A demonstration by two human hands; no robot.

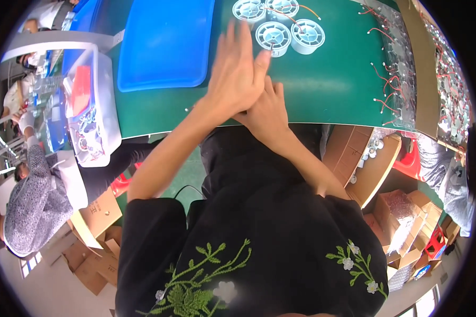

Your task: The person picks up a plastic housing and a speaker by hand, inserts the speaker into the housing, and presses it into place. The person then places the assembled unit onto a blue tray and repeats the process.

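Observation:
My left hand (235,76) is raised over the green tabletop, palm angled down, with its fingers stretched out and their tips blurred by motion. It crosses over my right hand (270,112), hiding part of it. The right hand's visible fingers point away from me, and nothing shows in them; what lies under the left palm is hidden. Just beyond the hands stand several pale round spoked housings (273,36), some with thin orange and red wires. Closest to my left fingers, on their left, is a blue plastic tray (166,47).
A clear plastic bin (110,105) with small parts hangs at the table's left edge. Wired small parts (399,68) line the right side beside a cardboard box (426,68). Open cartons (349,153) stand below the table on the right. A co-worker (37,206) sits at left.

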